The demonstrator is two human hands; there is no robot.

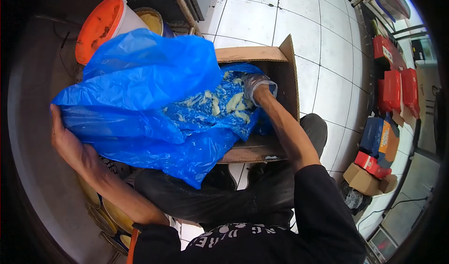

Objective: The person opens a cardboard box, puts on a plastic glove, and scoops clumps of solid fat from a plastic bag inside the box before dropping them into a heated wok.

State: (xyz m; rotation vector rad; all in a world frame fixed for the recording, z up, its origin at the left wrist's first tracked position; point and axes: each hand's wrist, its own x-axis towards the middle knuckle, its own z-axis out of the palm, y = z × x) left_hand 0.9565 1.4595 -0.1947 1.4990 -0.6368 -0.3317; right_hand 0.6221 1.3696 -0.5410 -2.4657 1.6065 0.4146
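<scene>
A large blue plastic bag [140,86] lies open across the lap and reaches into a cardboard box [292,77] on the white tiled floor [299,25], its inner surface smeared with pale, soft-looking lumps [236,101]. The left hand [58,126] is at the bag's far left corner, closed on the edge of the plastic, which hides most of the fingers. The right hand [257,85] is inside the box at the other end of the bag, wrapped in a clear plastic covering [271,87] and right beside the lumps — whether its fingers are spread or pressed together, I cannot tell. Behind the bag stands a white bucket [129,20] with a smudged orange top, and just beside it a container [152,21] with something yellow in it. Well apart, on the right side of the view, are red boxes [390,91] — a blue-and-orange box [376,135] is near them.
</scene>
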